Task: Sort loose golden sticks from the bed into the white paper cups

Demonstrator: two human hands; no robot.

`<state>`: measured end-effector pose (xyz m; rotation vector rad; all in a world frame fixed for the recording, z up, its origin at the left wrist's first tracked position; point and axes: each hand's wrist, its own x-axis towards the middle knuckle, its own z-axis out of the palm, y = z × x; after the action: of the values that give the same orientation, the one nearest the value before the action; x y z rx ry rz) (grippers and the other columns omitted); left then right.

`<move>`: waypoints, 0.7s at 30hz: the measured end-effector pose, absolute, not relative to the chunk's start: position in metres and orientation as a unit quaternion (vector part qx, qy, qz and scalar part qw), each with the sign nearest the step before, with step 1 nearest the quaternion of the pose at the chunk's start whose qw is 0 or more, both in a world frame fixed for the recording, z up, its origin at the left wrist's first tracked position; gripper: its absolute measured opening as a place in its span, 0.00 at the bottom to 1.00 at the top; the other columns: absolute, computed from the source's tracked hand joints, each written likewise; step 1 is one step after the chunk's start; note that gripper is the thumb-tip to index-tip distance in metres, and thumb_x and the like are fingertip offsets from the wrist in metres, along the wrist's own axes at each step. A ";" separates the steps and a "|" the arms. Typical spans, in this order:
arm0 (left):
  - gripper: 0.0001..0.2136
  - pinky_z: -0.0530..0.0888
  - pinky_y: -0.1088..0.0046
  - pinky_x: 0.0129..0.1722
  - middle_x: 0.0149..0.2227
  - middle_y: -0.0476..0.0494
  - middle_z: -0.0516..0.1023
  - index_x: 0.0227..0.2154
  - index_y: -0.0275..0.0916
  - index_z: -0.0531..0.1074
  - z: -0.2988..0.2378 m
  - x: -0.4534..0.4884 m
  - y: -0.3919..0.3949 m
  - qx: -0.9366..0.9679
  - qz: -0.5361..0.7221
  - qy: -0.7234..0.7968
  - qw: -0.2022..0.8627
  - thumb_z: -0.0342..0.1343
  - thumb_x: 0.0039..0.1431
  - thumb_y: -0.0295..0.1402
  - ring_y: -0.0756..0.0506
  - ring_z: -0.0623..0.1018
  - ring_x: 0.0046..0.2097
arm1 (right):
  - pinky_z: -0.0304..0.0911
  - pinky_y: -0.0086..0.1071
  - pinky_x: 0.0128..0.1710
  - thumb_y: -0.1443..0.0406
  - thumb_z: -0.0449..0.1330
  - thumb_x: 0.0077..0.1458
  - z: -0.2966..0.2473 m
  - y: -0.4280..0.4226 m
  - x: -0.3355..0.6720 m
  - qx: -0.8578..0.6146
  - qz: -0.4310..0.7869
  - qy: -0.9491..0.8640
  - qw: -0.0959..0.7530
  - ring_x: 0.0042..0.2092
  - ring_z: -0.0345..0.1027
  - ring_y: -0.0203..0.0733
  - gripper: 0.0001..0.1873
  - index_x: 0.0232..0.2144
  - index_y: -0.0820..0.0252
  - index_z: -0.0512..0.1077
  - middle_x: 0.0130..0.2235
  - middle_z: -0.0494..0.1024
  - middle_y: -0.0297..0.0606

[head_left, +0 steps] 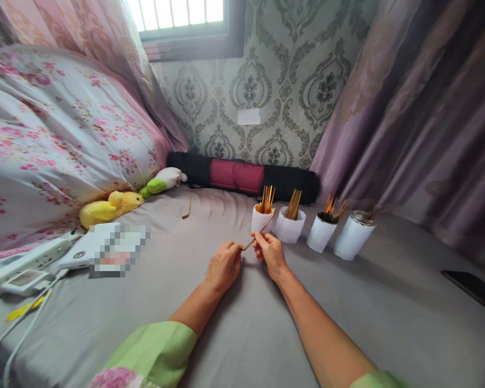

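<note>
Both hands meet over the grey bedsheet (pixel 242 334) and pinch one thin wooden stick (pixel 258 233). My left hand (pixel 223 265) grips its lower end, fingers curled. My right hand (pixel 270 252) holds it near the middle, and its tip points up toward the leftmost white cup (pixel 261 220). Several white cups stand in a row just beyond the hands, each holding a bunch of brown sticks; the second cup (pixel 290 226) is right of the first. Another loose stick (pixel 187 208) lies on the sheet farther back left.
A black and red roll (pixel 242 177) lies along the patterned wall. Yellow and green soft toys (pixel 109 207) sit by the floral duvet (pixel 52 134) at left. A white power strip (pixel 28 261) with cables is at the near left. A dark flat object (pixel 472 288) lies at right.
</note>
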<state>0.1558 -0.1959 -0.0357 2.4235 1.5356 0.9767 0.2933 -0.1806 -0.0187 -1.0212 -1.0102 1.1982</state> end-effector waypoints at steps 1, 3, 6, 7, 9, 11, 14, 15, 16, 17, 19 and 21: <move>0.12 0.65 0.75 0.37 0.34 0.45 0.69 0.36 0.41 0.68 -0.036 0.156 -0.195 0.797 0.327 0.505 0.062 0.40 0.57 0.30 0.49 0.70 0.37 | 0.43 0.22 0.12 0.54 0.58 0.42 -0.019 -0.180 0.293 -0.441 0.514 -0.436 0.593 0.16 0.50 0.26 0.18 0.29 0.64 0.68 0.19 0.63 0.28; 0.11 0.65 0.75 0.36 0.34 0.45 0.69 0.36 0.41 0.69 -0.037 0.156 -0.195 0.791 0.339 0.503 0.076 0.41 0.57 0.30 0.49 0.70 0.36 | 0.43 0.22 0.12 0.54 0.58 0.41 -0.020 -0.180 0.293 -0.449 0.509 -0.437 0.590 0.16 0.50 0.26 0.18 0.30 0.64 0.68 0.19 0.63 0.27; 0.11 0.65 0.75 0.35 0.33 0.45 0.70 0.35 0.40 0.70 -0.037 0.157 -0.193 0.783 0.357 0.500 0.099 0.42 0.56 0.29 0.49 0.70 0.35 | 0.43 0.22 0.12 0.54 0.59 0.40 -0.020 -0.179 0.293 -0.462 0.500 -0.441 0.584 0.16 0.50 0.26 0.18 0.30 0.63 0.67 0.19 0.63 0.27; 0.11 0.65 0.75 0.35 0.32 0.45 0.70 0.35 0.40 0.70 -0.037 0.157 -0.193 0.780 0.362 0.500 0.105 0.42 0.55 0.29 0.49 0.70 0.34 | 0.43 0.22 0.12 0.54 0.59 0.40 -0.021 -0.179 0.293 -0.465 0.498 -0.443 0.583 0.16 0.50 0.26 0.18 0.30 0.63 0.67 0.19 0.63 0.27; 0.11 0.65 0.75 0.34 0.32 0.45 0.71 0.34 0.40 0.70 -0.037 0.156 -0.193 0.776 0.367 0.500 0.114 0.42 0.55 0.29 0.50 0.70 0.33 | 0.43 0.22 0.12 0.54 0.58 0.40 -0.021 -0.179 0.293 -0.469 0.494 -0.446 0.581 0.16 0.50 0.26 0.18 0.30 0.63 0.67 0.18 0.63 0.27; 0.11 0.65 0.75 0.34 0.31 0.45 0.71 0.33 0.40 0.70 -0.037 0.156 -0.193 0.775 0.371 0.497 0.120 0.43 0.55 0.29 0.50 0.70 0.33 | 0.43 0.22 0.12 0.55 0.58 0.41 -0.022 -0.179 0.293 -0.472 0.489 -0.450 0.579 0.16 0.50 0.27 0.18 0.30 0.63 0.67 0.18 0.63 0.27; 0.11 0.65 0.75 0.33 0.30 0.45 0.71 0.33 0.39 0.71 -0.036 0.156 -0.193 0.777 0.376 0.490 0.124 0.43 0.54 0.28 0.50 0.69 0.32 | 0.44 0.22 0.12 0.55 0.58 0.41 -0.023 -0.179 0.293 -0.479 0.474 -0.465 0.574 0.16 0.50 0.27 0.18 0.30 0.63 0.68 0.18 0.63 0.27; 0.11 0.64 0.75 0.33 0.30 0.46 0.71 0.33 0.39 0.71 -0.036 0.156 -0.193 0.777 0.377 0.488 0.125 0.44 0.53 0.27 0.50 0.69 0.31 | 0.44 0.23 0.12 0.55 0.58 0.41 -0.024 -0.178 0.293 -0.481 0.469 -0.470 0.573 0.16 0.50 0.27 0.18 0.30 0.63 0.68 0.18 0.64 0.27; 0.11 0.64 0.75 0.33 0.30 0.46 0.71 0.32 0.39 0.71 -0.035 0.156 -0.193 0.777 0.379 0.487 0.127 0.44 0.53 0.27 0.50 0.69 0.31 | 0.45 0.23 0.12 0.55 0.58 0.41 -0.024 -0.178 0.293 -0.484 0.464 -0.473 0.572 0.15 0.50 0.27 0.18 0.30 0.63 0.68 0.18 0.64 0.27; 0.11 0.64 0.75 0.32 0.30 0.46 0.71 0.32 0.39 0.71 -0.036 0.156 -0.193 0.776 0.380 0.486 0.131 0.44 0.52 0.27 0.50 0.69 0.31 | 0.45 0.23 0.13 0.55 0.58 0.41 -0.025 -0.178 0.293 -0.485 0.461 -0.475 0.571 0.15 0.50 0.27 0.18 0.30 0.63 0.68 0.18 0.64 0.27; 0.11 0.64 0.75 0.32 0.30 0.46 0.71 0.32 0.39 0.71 -0.036 0.157 -0.192 0.773 0.382 0.487 0.141 0.44 0.52 0.26 0.51 0.69 0.30 | 0.46 0.23 0.13 0.54 0.58 0.41 -0.025 -0.177 0.293 -0.486 0.459 -0.476 0.571 0.15 0.50 0.27 0.18 0.30 0.63 0.68 0.18 0.64 0.27; 0.11 0.64 0.75 0.32 0.30 0.46 0.72 0.32 0.38 0.71 -0.038 0.157 -0.191 0.767 0.389 0.487 0.151 0.44 0.52 0.26 0.51 0.68 0.30 | 0.46 0.23 0.13 0.54 0.58 0.41 -0.026 -0.177 0.293 -0.488 0.459 -0.477 0.569 0.15 0.50 0.27 0.18 0.29 0.63 0.68 0.18 0.64 0.28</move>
<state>0.1567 -0.1912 -0.0375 2.2027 1.3971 1.1169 0.2934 -0.1768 -0.0258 -1.1455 -1.1190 1.0786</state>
